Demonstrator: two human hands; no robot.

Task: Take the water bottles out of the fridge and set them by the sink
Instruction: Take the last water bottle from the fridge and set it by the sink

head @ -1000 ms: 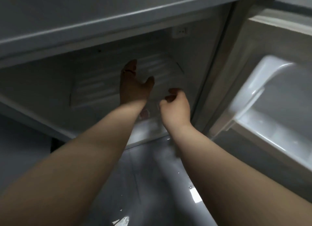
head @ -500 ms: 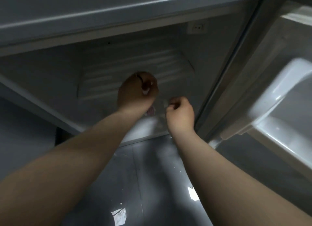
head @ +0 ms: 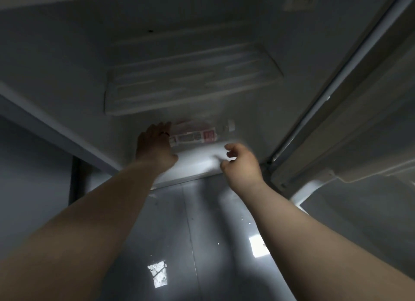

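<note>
A clear water bottle (head: 202,135) with a red and white label lies on its side on the floor of the fridge compartment (head: 193,163), its white cap pointing right. My left hand (head: 155,145) rests on the bottle's left end, fingers curved over it. Just in front of the bottle's right part hovers my right hand (head: 241,163), fingers loosely curled and apart, holding nothing. The picture is dim and somewhat blurred.
A ribbed white panel (head: 193,80) covers the back wall of the compartment. The open fridge door (head: 363,112) with its shelf stands at the right. Below the compartment lies a shiny grey tiled floor (head: 190,244).
The view has closed in on the compartment. A bottle that was hidden behind my hands now shows lying on its side. My left hand has dropped onto its left end; my right hand has opened slightly.
</note>
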